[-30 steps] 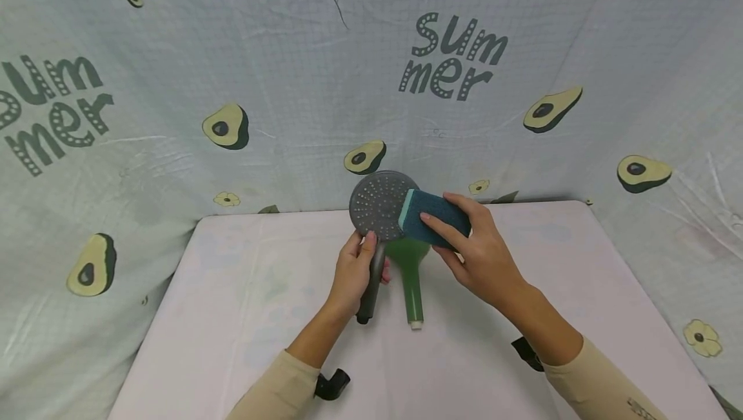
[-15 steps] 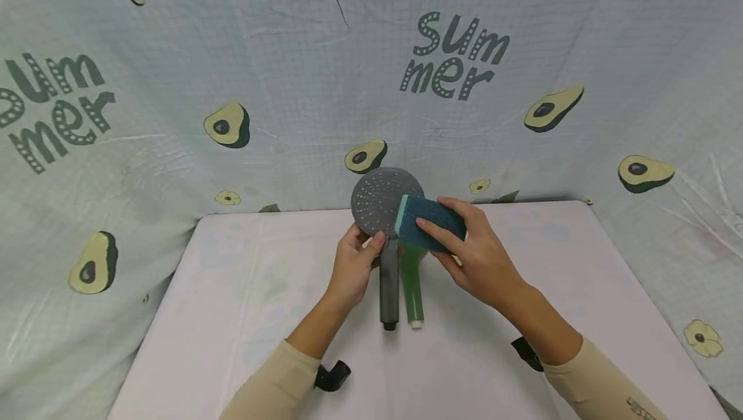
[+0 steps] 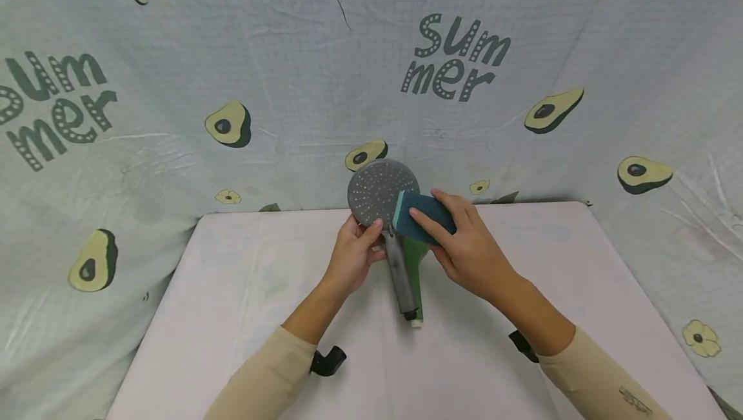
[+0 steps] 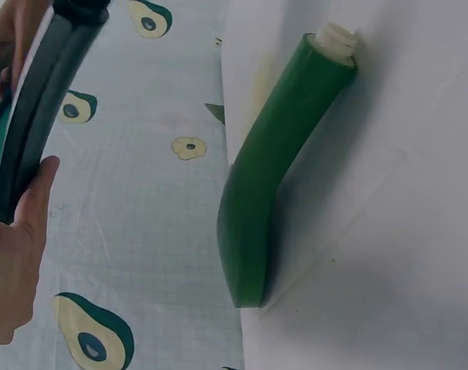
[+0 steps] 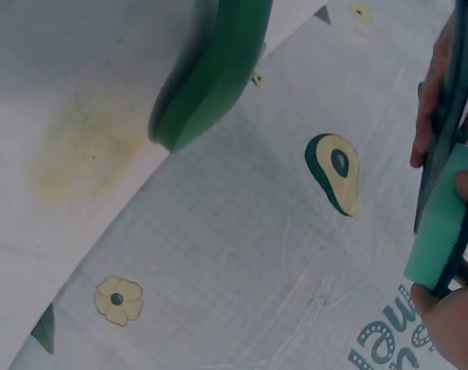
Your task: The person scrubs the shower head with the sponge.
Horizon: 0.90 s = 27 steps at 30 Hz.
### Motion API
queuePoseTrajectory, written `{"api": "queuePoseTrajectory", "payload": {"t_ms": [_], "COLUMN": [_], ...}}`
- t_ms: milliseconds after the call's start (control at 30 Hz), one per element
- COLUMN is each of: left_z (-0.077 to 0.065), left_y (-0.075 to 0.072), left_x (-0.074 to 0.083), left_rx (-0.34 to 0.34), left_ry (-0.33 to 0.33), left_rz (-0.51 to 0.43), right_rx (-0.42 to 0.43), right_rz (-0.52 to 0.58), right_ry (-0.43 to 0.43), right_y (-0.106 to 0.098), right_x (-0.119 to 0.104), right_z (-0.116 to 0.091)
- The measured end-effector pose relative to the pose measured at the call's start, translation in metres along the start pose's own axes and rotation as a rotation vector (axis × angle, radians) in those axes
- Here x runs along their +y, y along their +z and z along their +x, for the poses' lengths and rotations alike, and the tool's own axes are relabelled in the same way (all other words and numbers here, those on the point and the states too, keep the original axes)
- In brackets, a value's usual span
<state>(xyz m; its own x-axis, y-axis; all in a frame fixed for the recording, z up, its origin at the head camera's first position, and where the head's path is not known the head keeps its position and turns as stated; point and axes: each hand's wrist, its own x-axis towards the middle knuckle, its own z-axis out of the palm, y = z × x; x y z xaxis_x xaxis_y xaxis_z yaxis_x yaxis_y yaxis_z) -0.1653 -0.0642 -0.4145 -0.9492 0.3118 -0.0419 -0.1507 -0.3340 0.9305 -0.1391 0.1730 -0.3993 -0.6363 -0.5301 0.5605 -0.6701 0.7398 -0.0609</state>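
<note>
A round grey shower head (image 3: pixel 377 191) with a nozzle-dotted face is held up over the table. My left hand (image 3: pixel 352 255) grips it at the neck, thumb on the front; its handle slants down to the right. In my right hand (image 3: pixel 473 249) is a sponge (image 3: pixel 426 217), dark blue on one side and light teal on the other. The sponge overlaps the right edge of the nozzle face. From the right wrist view, the sponge's teal side (image 5: pixel 442 231) lies along the shower head's edge. Behind them a green shower head (image 4: pixel 260 177) lies on the table, its upper part hidden in the head view.
The table has a pale cover (image 3: pixel 278 297). A cloth backdrop (image 3: pixel 278 84) printed with avocados and lettering rises right behind its far edge. Black wrist-worn pieces jut out beside both forearms, the left one (image 3: pixel 329 360) low over the table.
The grey shower head has turned in my left hand, its handle swinging from lower left to lower right, and it has risen slightly. The sponge has shifted a little to the left.
</note>
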Motion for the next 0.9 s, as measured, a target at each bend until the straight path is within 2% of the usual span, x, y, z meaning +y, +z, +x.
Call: {"api": "queuePoseTrajectory", "payload": {"t_ms": [133,267,367,500,600,700,800,900], "left_z": [0.004,0.009,0.012,0.016,0.018,0.018,0.018,0.016], "left_y": [0.002,0.001,-0.002,-0.008,-0.011,-0.011,-0.010,-0.006], "left_x": [0.003,0.005,0.006,0.007,0.009,0.012,0.016,0.018], "left_rx": [0.039,0.061,0.085,0.099,0.086,0.079,0.081,0.084], "left_ry": [0.005,0.022,0.058,0.112,0.130,0.143,0.149,0.128], "left_rz": [0.039,0.087,0.137,0.198,0.196,0.168,0.148,0.111], "right_rx": [-0.029,-0.079,-0.136,-0.203,-0.220,-0.196,-0.155,-0.111], "right_rz": [-0.018,0.012,0.050,0.093,0.109,0.128,0.151,0.158], "right_ry": [0.011,-0.001,-0.055,-0.169,-0.211,-0.186,-0.126,-0.053], "right_y": [0.001,0.002,0.005,0.011,0.014,0.015,0.014,0.011], "right_x": [-0.004,-0.008,-0.013,-0.027,-0.036,-0.037,-0.032,-0.022], "right_z": [0.002,-0.001,-0.008,-0.016,-0.020,-0.020,-0.015,-0.007]}}
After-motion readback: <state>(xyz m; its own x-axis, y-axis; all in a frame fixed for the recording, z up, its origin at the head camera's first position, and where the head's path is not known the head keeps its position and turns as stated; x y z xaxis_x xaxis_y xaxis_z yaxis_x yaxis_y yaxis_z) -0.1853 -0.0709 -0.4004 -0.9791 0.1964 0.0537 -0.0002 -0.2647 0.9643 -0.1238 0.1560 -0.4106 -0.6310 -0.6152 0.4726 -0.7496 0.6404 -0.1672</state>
